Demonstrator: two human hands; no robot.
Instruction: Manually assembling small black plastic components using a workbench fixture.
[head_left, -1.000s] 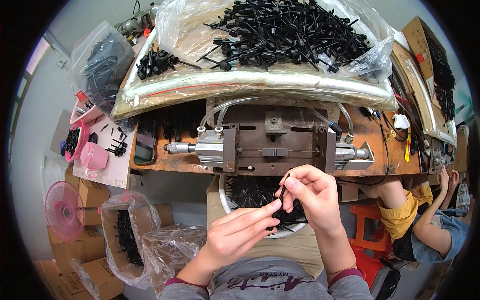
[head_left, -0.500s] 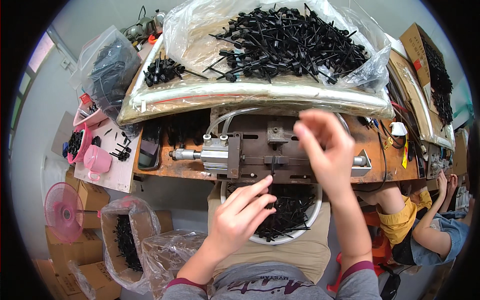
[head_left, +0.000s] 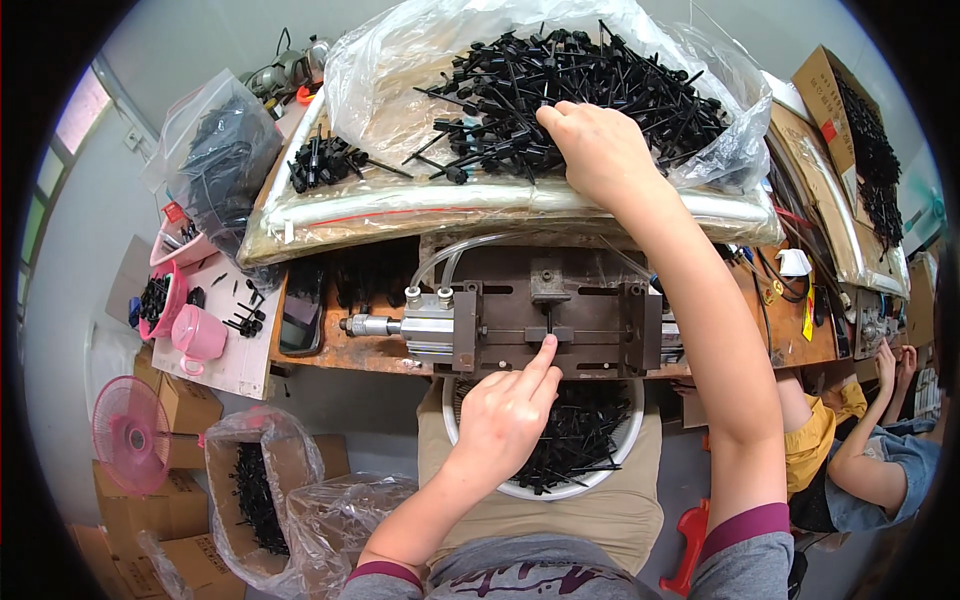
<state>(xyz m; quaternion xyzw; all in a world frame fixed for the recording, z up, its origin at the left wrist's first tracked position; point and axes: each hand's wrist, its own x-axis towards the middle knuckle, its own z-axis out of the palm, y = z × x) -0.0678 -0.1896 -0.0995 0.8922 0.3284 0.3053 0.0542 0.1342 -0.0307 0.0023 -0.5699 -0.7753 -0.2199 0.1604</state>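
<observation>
My left hand [head_left: 505,415] reaches to the middle of the metal fixture [head_left: 500,352], index finger stretched out and the other fingers loosely bent. Its fingertip presses on a small dark holder block [head_left: 563,334]; any part under the fingertip is hidden. My right hand [head_left: 605,150] is at the near side of the heap of black rod-like plastic parts [head_left: 640,85]. Thumb and fingers are pinched together there on a black part whose stem shows above them. Below the fixture, a white basket [head_left: 452,425] on my lap holds more such parts.
A silver pneumatic cylinder [head_left: 430,330] with clear hoses stands left of the holder. The heap lies on a plastic-covered tray [head_left: 380,205]. To the left are a pink mug [head_left: 198,332], a pink fan [head_left: 130,435] and a plastic-lined box [head_left: 225,490]. Another person [head_left: 870,455] sits at the right.
My right hand has moved from above the fixture up and away to the heap, its fingers closing there. My left index finger has moved slightly forward onto the holder block.
</observation>
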